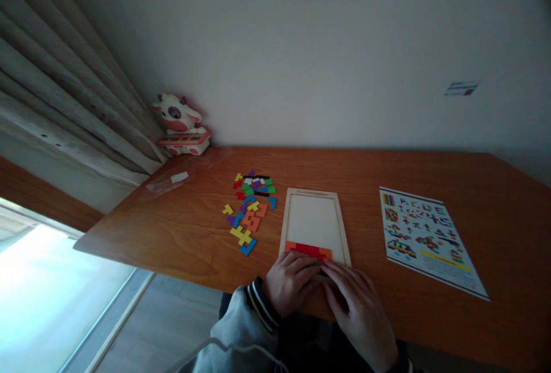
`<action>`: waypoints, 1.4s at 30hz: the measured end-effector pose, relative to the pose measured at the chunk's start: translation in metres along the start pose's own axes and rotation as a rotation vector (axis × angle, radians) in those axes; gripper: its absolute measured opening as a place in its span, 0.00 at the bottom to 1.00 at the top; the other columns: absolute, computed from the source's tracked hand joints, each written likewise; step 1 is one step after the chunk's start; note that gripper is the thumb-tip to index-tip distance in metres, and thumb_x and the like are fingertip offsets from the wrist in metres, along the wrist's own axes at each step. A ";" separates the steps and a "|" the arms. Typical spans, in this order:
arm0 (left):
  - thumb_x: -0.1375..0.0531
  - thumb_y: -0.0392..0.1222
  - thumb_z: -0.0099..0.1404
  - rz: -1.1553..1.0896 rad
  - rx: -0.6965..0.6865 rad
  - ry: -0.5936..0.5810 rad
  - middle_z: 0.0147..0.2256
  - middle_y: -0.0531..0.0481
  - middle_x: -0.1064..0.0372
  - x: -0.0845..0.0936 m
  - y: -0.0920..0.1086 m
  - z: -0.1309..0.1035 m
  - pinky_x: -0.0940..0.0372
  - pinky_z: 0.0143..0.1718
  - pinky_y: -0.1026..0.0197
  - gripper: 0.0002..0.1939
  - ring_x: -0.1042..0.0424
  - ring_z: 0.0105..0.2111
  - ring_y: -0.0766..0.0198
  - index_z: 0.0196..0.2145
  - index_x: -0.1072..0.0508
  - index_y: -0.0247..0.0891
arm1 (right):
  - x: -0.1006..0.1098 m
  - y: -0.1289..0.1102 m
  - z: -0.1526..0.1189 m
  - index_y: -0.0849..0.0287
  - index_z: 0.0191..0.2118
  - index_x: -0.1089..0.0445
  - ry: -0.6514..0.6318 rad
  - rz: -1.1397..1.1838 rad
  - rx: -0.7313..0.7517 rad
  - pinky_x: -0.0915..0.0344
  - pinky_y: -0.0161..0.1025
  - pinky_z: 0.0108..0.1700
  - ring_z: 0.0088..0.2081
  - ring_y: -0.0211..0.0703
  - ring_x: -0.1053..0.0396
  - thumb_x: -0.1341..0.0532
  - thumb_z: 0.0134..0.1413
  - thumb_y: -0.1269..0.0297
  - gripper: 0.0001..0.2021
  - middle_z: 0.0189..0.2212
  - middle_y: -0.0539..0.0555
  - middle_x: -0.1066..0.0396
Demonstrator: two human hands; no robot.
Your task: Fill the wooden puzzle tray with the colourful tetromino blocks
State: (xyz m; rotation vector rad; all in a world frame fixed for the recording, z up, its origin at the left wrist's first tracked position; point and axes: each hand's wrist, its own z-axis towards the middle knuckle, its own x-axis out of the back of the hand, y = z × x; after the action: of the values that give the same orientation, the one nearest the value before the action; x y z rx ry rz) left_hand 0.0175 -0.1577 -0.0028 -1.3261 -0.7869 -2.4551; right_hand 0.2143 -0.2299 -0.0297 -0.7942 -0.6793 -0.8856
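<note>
A wooden puzzle tray (343, 229) with a raised frame lies on the desk in front of me. Red and orange pieces (307, 248) sit together in its near end, and a bit of green shows between my fingers. My left hand (290, 281) rests over the tray's near left corner, fingers bent and lying on the pieces. From the right, my right hand (355, 298) reaches over the near edge. Its fingers are stretched out, thumb apart, with the fingertips touching the pieces by the left fingertips. My hands hide the tray's near edge.
Loose coloured puzzle pieces (249, 221) are scattered left of the tray. A printed pattern sheet (424, 235) lies to the right. At the back left are a cow-shaped toy keyboard (183, 126) and clear plastic wrapping (161, 187). The wooden desk (189, 241) ends near my body.
</note>
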 end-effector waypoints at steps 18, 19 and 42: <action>0.43 0.38 0.68 0.212 0.350 0.336 0.48 0.44 0.26 0.034 -0.052 -0.043 0.31 0.49 0.45 0.11 0.28 0.48 0.52 0.47 0.26 0.42 | -0.012 0.007 0.006 0.60 0.61 0.41 0.217 -0.017 -0.259 0.33 0.57 0.56 0.55 0.58 0.31 0.41 0.62 0.47 0.29 0.56 0.66 0.31; 0.42 0.39 0.68 0.264 0.386 0.371 0.50 0.43 0.27 0.036 -0.061 -0.048 0.31 0.50 0.43 0.11 0.29 0.50 0.51 0.47 0.26 0.42 | -0.012 0.007 0.007 0.60 0.62 0.41 0.220 -0.026 -0.262 0.33 0.57 0.57 0.56 0.58 0.31 0.41 0.61 0.46 0.30 0.57 0.67 0.32; 0.44 0.46 0.70 0.474 0.489 0.129 0.65 0.40 0.42 0.035 -0.084 -0.052 0.50 0.66 0.38 0.22 0.43 0.65 0.47 0.59 0.34 0.40 | -0.013 0.002 0.011 0.63 0.64 0.47 0.048 -0.223 -0.301 0.37 0.56 0.57 0.56 0.62 0.33 0.45 0.55 0.34 0.43 0.58 0.68 0.33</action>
State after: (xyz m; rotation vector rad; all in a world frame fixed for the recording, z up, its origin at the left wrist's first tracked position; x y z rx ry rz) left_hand -0.0763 -0.1161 -0.0254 -1.0142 -0.8512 -1.8096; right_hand 0.2077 -0.2149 -0.0350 -0.9732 -0.6066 -1.2251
